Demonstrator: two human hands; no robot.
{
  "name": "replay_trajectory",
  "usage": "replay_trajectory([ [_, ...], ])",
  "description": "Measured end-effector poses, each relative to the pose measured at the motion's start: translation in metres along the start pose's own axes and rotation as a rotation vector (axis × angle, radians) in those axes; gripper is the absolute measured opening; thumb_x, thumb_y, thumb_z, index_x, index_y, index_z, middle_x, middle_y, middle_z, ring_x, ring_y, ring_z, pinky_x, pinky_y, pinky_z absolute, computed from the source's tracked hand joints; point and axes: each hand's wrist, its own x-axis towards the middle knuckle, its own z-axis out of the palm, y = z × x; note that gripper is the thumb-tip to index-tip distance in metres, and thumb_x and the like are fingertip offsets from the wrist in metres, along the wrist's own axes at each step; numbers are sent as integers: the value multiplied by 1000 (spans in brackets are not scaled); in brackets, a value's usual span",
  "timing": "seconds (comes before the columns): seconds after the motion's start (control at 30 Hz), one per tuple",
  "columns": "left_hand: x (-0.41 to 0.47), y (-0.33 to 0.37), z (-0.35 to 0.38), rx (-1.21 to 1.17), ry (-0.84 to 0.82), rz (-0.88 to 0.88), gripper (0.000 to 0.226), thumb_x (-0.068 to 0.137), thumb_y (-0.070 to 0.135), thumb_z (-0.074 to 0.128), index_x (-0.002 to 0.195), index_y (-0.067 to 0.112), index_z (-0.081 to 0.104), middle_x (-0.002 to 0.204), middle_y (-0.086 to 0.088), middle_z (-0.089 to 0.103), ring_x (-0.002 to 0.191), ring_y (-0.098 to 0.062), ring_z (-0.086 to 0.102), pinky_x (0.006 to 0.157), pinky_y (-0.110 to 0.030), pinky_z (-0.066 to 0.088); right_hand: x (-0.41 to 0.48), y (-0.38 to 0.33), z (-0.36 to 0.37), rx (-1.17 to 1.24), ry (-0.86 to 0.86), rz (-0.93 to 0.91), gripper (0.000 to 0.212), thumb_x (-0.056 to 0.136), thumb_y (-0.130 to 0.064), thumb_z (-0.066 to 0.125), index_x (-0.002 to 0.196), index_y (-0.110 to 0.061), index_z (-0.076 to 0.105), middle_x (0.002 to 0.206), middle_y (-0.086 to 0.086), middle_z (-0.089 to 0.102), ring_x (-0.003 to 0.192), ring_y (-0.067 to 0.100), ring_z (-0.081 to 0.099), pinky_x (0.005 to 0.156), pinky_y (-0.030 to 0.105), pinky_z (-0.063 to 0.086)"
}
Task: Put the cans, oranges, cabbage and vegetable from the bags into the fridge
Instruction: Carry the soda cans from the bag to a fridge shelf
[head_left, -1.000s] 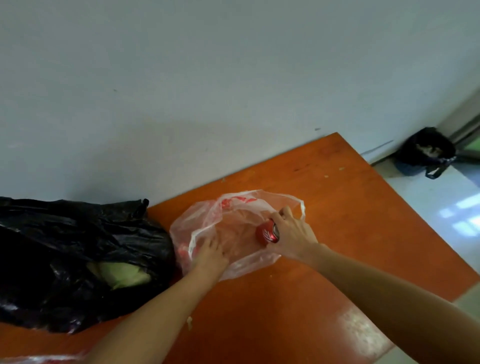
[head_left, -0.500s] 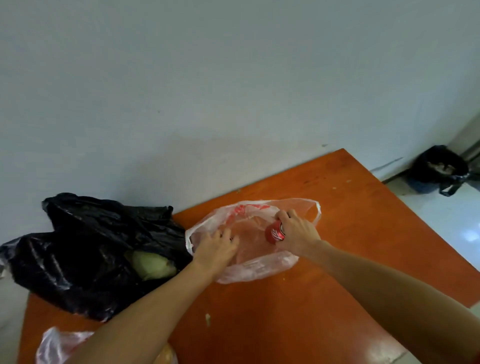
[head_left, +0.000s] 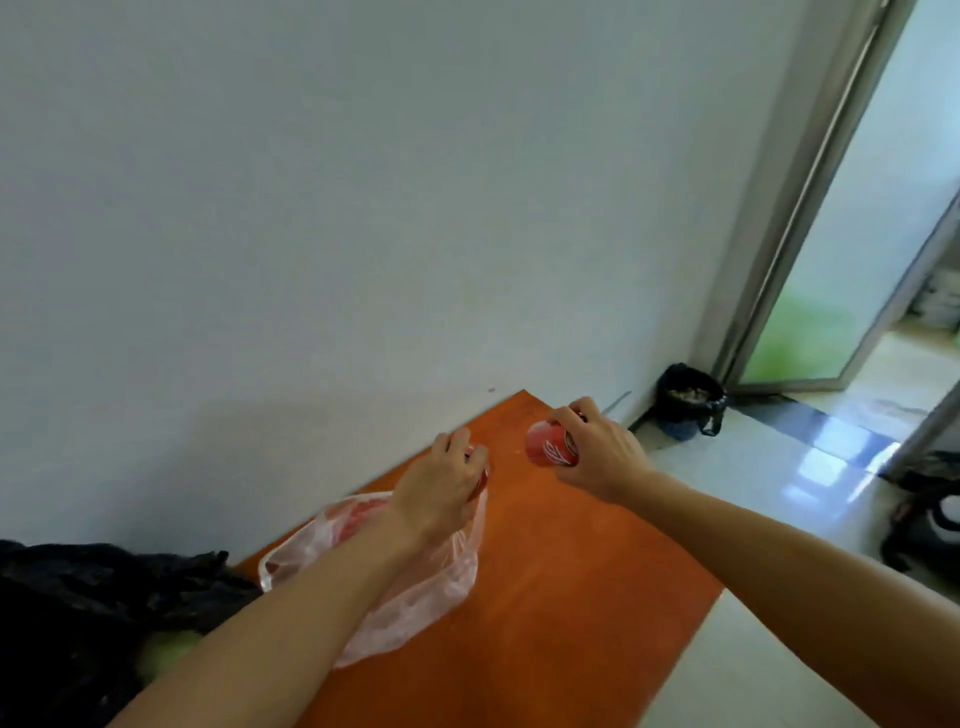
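A red aluminium drinks can is gripped sideways in the right hand near the orange wooden table's far corner — another, mostly hidden, is clutched by the left hand.

From my remote seat I count two red cylindrical metal drink cans: one fully showing, the other mostly covered; two plastic bags, one thin pinkish see-through, one crinkled black; one pale green round cabbage; one black-lined bin.
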Motion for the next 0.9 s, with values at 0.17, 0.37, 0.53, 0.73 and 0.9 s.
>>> replay_trajectory([
  [0.17,60,117,-35,-61,65,178,55,80,27,66,131,18,46,125,-10,47,110,-25,50,82,-35,54,-84,107,-68,-60,95,172,67,73,-35,75,131,-25,43,128,3,42,101,29,58,80,34,51],
  [0.37,121,300,-54,-168,141,372,59,77,22,71,131,12,48,126,-10,53,114,-29,50,81,-37,55,-217,256,-149,-126,175,417,65,71,-31,75,129,-25,46,124,3,46,96,32,59,74,36,48],
  [0.53,158,458,-62,-250,130,576,58,62,17,77,116,9,58,110,-12,61,96,-32,58,61,-40,57,-330,366,-198,-155,248,617,64,70,-38,77,126,-28,47,123,0,47,94,30,61,78,35,50],
  [0.73,216,635,-71,-295,173,818,50,65,18,75,112,10,59,104,-11,61,90,-32,58,54,-38,54,-435,483,-252,-198,331,786,61,71,-37,79,124,-26,49,121,0,47,94,23,57,74,28,49],
  [0.9,282,771,-78,-374,253,991,55,81,30,68,131,16,49,124,-7,54,109,-25,51,81,-32,51,-490,578,-305,-271,420,933,64,74,-35,79,128,-25,46,124,0,45,100,21,57,83,32,54],
])
